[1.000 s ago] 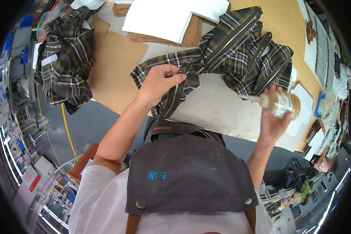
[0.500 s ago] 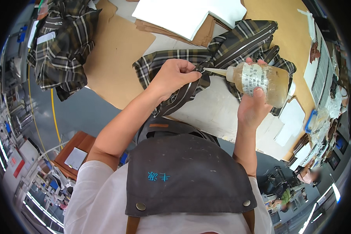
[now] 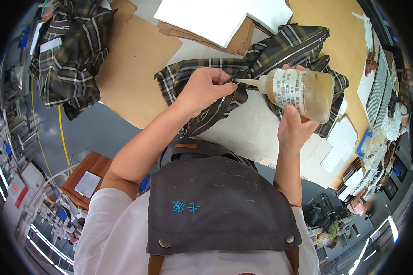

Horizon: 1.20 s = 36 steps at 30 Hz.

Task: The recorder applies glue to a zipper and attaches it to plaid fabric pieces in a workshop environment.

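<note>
My left hand (image 3: 208,90) pinches the end of a dark zipper (image 3: 219,106) with metal teeth, sewn to a plaid fabric piece (image 3: 179,75). In my right hand (image 3: 294,127) lies a clear squeeze bottle (image 3: 317,95) of cloudy yellowish liquid, tilted almost level, with a label round it. Its thin nozzle (image 3: 250,83) points left, and the tip is right at the zipper end beside my left fingertips. Whether the tip touches the zipper I cannot tell. Another plaid piece with a zipper (image 3: 291,52) lies behind the bottle.
White sheets (image 3: 206,18) rest on brown paper pieces (image 3: 188,37) at the far side of the table. A heap of plaid fabric (image 3: 71,59) hangs over the left table edge. Small white cards (image 3: 342,140) and plastic bags (image 3: 376,144) lie at the right. People are in the background lower right.
My right hand has brought the bottle slightly left, so its nozzle tip is now closer to my left fingertips. The left hand keeps its pinch in almost the same place.
</note>
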### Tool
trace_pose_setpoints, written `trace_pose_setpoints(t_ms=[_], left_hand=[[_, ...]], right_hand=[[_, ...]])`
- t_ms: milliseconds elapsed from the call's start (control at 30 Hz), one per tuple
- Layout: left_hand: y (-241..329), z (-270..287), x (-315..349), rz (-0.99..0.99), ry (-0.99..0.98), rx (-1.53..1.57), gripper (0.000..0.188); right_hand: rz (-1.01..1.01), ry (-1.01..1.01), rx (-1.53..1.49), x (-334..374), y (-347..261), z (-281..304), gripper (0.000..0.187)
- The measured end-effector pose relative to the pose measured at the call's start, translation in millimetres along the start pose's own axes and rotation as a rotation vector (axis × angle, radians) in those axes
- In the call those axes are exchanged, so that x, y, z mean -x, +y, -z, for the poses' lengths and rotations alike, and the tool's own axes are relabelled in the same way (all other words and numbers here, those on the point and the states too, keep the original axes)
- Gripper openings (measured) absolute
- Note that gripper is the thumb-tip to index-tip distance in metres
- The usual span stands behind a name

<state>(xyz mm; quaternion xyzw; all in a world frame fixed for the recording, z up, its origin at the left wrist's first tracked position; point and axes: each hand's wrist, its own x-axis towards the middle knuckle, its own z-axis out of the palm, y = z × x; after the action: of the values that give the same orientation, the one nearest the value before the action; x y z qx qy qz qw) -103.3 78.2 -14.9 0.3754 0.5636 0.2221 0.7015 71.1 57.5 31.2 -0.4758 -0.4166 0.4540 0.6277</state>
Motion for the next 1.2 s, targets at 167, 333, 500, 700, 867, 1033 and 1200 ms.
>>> trace_pose_setpoints(t_ms=[167,333,500,700,867,1033,1200], left_hand=[[-0.5,0.8,-1.0,-0.002,-0.018,-0.019,0.013],[0.3,2.0,-1.2,-0.004,-0.006,0.003,0.013],[0.2,0.3,-1.5,0.001,-0.015,0.003,0.012],[1.0,1.3,-1.2,0.017,-0.02,0.026,0.011],[-0.2,0.2,-2.4,0.015,-0.018,0.033,0.012],[-0.3,-0.2,-2.1,0.022,-0.011,0.047,0.013],[0.8,0.0,-1.4,0.019,-0.022,0.044,0.013]], right_hand=[[0.068,-0.011,0.0,-0.4,3.9,-0.9,0.064],[0.042,-0.034,0.055,-4.1,-1.1,5.7,0.072],[0.045,-0.04,0.015,-3.4,2.9,1.9,0.07],[0.049,-0.041,0.039,-4.8,0.1,5.3,0.07],[0.095,-0.023,0.031,-4.0,2.4,2.8,0.072],[0.104,-0.048,0.039,-4.1,2.8,4.3,0.073],[0.116,-0.066,0.01,-4.8,2.7,6.5,0.073]])
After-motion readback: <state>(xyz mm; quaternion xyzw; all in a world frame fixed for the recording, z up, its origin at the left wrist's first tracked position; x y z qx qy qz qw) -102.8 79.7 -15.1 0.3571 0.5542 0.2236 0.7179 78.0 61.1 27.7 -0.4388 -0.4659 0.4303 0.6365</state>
